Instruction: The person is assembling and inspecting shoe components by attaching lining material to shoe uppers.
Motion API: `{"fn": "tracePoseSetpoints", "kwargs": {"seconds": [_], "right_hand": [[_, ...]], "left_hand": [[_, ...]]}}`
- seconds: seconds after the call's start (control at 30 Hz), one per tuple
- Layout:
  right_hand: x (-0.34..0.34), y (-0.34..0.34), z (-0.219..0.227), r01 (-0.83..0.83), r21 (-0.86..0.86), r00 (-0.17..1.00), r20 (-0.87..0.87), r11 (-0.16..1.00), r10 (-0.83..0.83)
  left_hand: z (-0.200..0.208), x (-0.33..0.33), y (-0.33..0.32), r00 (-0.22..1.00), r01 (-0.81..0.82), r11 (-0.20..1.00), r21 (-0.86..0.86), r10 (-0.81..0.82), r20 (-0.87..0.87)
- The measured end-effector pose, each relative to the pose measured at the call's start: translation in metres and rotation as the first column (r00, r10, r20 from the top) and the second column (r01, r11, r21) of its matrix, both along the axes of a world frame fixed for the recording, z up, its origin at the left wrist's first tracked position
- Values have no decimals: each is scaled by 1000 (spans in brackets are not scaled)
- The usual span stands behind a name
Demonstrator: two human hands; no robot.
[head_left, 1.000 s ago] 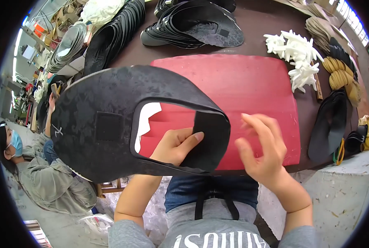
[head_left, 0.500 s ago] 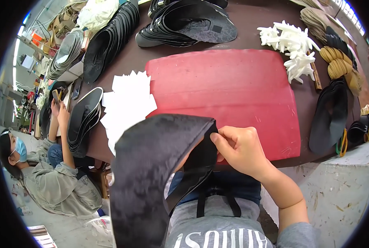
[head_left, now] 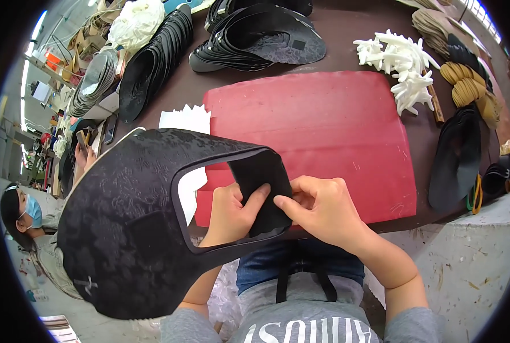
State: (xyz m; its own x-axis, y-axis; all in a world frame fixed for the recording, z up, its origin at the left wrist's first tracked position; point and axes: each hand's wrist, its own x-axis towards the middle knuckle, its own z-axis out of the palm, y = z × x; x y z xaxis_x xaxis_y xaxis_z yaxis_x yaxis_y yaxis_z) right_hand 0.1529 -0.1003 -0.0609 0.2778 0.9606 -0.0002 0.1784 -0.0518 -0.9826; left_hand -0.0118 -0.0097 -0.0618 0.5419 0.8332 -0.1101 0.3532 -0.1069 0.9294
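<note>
Grey T-shirt (head_left: 301, 312) – white lettering (head_left: 314, 332) – two black straps (head_left: 282, 286), blue jeans (head_left: 261, 271)

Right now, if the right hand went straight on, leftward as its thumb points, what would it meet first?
The black band, which the thumb of the right hand already seems to touch. Just past that lies the thumb of the left hand, though depth is hard to judge.

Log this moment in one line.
left hand: holds black fabric piece | right hand: pinches its edge | red mat: on brown table | white paper: partly covered
</note>
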Motion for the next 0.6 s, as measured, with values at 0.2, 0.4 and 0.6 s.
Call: {"fn": "tracePoseSetpoints", "kwargs": {"seconds": [0.2, 0.4, 0.6], "right_hand": [[-7, 2, 3, -11, -67, 997, -81, 998, 5], [0, -2, 15, -73, -157, 987, -154, 985, 48], [4, 5, 1, -41, -119, 999, -31, 992, 38]], "left_hand": [[5, -5, 0, 982, 35, 971, 238, 11, -186], [8, -12, 0, 976, -198, 920, -339, 216, 16], [0, -20, -13, 986, -133, 964, -230, 153, 70]]}}
